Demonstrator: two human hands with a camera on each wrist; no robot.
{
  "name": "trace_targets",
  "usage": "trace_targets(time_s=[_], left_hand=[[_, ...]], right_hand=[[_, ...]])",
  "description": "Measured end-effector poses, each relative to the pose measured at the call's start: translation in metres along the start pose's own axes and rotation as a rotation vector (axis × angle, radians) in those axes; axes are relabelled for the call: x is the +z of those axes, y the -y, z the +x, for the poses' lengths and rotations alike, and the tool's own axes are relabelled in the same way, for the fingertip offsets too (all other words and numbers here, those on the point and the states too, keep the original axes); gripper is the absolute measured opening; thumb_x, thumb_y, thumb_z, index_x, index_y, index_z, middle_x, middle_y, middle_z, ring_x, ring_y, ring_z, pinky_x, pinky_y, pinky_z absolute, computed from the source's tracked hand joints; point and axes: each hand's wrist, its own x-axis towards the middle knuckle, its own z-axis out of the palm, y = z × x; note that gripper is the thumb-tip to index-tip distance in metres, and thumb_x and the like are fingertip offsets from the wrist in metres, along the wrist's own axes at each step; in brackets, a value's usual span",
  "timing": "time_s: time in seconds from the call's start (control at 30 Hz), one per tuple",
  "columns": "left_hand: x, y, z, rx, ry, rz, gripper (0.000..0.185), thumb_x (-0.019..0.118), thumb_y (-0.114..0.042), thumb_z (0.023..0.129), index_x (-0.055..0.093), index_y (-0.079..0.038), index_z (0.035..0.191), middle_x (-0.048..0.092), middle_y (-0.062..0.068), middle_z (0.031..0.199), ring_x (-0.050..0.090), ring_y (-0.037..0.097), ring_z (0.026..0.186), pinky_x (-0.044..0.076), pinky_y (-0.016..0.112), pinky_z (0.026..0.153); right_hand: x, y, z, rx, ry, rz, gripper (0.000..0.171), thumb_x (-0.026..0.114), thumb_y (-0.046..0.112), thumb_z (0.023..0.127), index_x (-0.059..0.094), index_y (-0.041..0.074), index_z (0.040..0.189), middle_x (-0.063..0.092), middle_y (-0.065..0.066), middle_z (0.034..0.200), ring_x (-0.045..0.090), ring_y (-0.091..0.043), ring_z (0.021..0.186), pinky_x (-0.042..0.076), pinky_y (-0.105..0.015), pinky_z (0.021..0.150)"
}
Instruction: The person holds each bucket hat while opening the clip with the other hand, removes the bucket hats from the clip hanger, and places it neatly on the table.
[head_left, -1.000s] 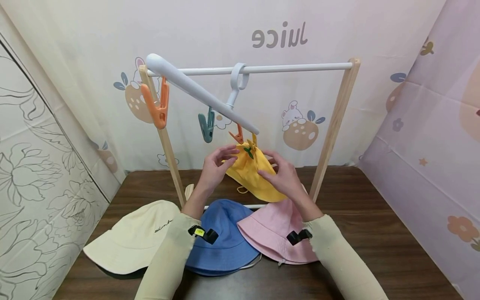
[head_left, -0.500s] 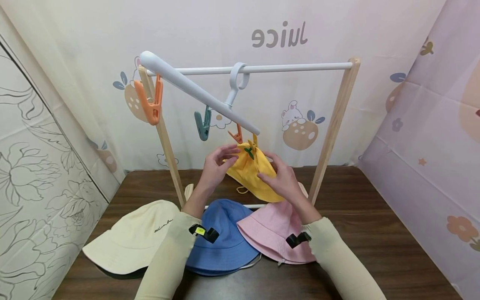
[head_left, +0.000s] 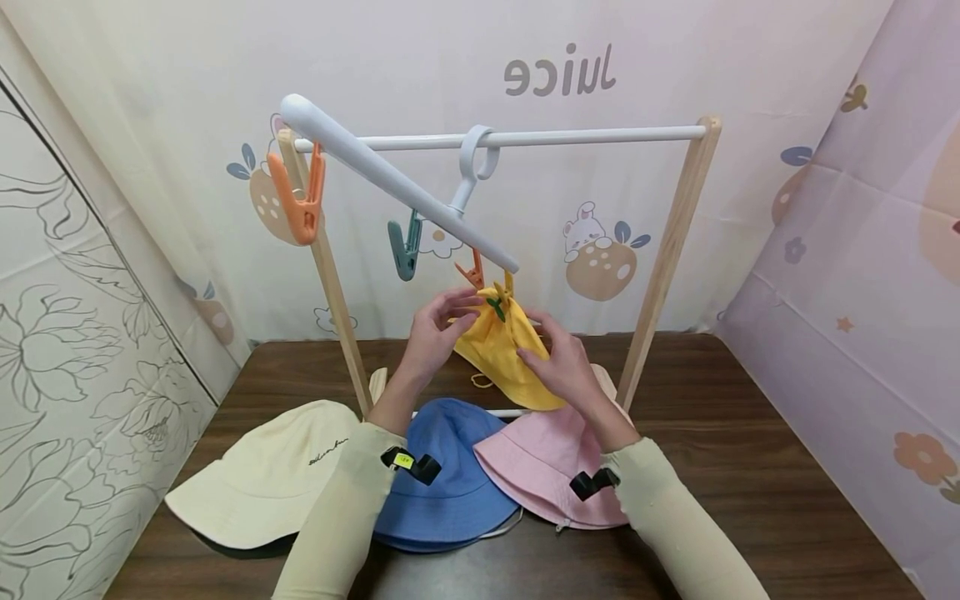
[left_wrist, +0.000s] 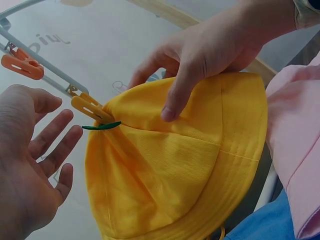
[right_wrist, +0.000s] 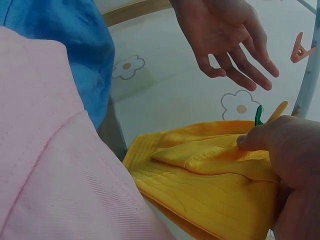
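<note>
A yellow bucket hat (head_left: 504,358) with a green leaf tab (left_wrist: 102,126) hangs by its crown from a yellow clip (left_wrist: 90,107) at the near end of a white hanger (head_left: 375,171). My right hand (head_left: 566,358) holds the hat's side, thumb (left_wrist: 177,102) on the outer cloth and the other fingers behind it. Fingers spread loosely, my left hand (head_left: 438,325) is at the other side of the hat; in the left wrist view a gap shows between its fingertips and the cloth.
The hanger hooks over the white bar (head_left: 600,136) of a wooden-legged rack, carrying orange clips (head_left: 303,208) and a teal clip (head_left: 405,250). Cream (head_left: 262,483), blue (head_left: 450,492) and pink (head_left: 532,467) hats lie on the brown table (head_left: 750,483) before it.
The hanger's far-left end has swung slightly left and up. My right hand and the yellow hat have shifted slightly left, and the hat's brim sits a little lower.
</note>
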Motion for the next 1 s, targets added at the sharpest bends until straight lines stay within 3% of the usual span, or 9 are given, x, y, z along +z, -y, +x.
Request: trace_targets(time_s=[0.6, 0.77, 0.9, 1.0], left_hand=[[0.002, 0.002, 0.003, 0.000, -0.015, 0.023, 0.041, 0.067, -0.001, 0.110, 0.064, 0.002, 0.151, 0.072, 0.029, 0.147, 0.069, 0.044, 0.137, 0.059, 0.018, 0.104], [0.003, 0.004, 0.006, -0.002, -0.012, 0.025, 0.041, 0.066, 0.000, 0.110, 0.062, 0.003, 0.151, 0.071, 0.029, 0.149, 0.069, 0.044, 0.141, 0.061, 0.036, 0.115], [0.005, 0.005, 0.008, -0.009, -0.019, 0.017, 0.039, 0.066, -0.002, 0.111, 0.063, 0.003, 0.150, 0.071, 0.029, 0.150, 0.067, 0.044, 0.143, 0.058, 0.052, 0.122], [0.006, 0.006, 0.010, -0.015, -0.027, 0.008, 0.039, 0.065, -0.001, 0.111, 0.063, 0.003, 0.149, 0.070, 0.029, 0.151, 0.066, 0.044, 0.145, 0.054, 0.058, 0.124]], right_hand=[[0.004, 0.001, -0.005, -0.032, -0.027, -0.014, 0.055, 0.078, -0.003, 0.101, 0.063, 0.005, 0.153, 0.081, -0.027, 0.132, 0.083, -0.045, 0.112, 0.068, -0.060, 0.094], [0.004, 0.002, -0.006, -0.031, -0.027, -0.009, 0.055, 0.078, -0.003, 0.100, 0.063, 0.003, 0.153, 0.081, -0.027, 0.131, 0.083, -0.045, 0.111, 0.068, -0.060, 0.093], [0.004, 0.003, -0.007, -0.035, -0.025, -0.006, 0.055, 0.077, -0.003, 0.101, 0.063, 0.003, 0.153, 0.081, -0.027, 0.130, 0.083, -0.045, 0.111, 0.068, -0.060, 0.093], [0.003, 0.003, -0.007, -0.036, -0.020, -0.003, 0.055, 0.077, -0.003, 0.101, 0.062, 0.003, 0.154, 0.081, -0.027, 0.129, 0.083, -0.045, 0.111, 0.068, -0.061, 0.094]])
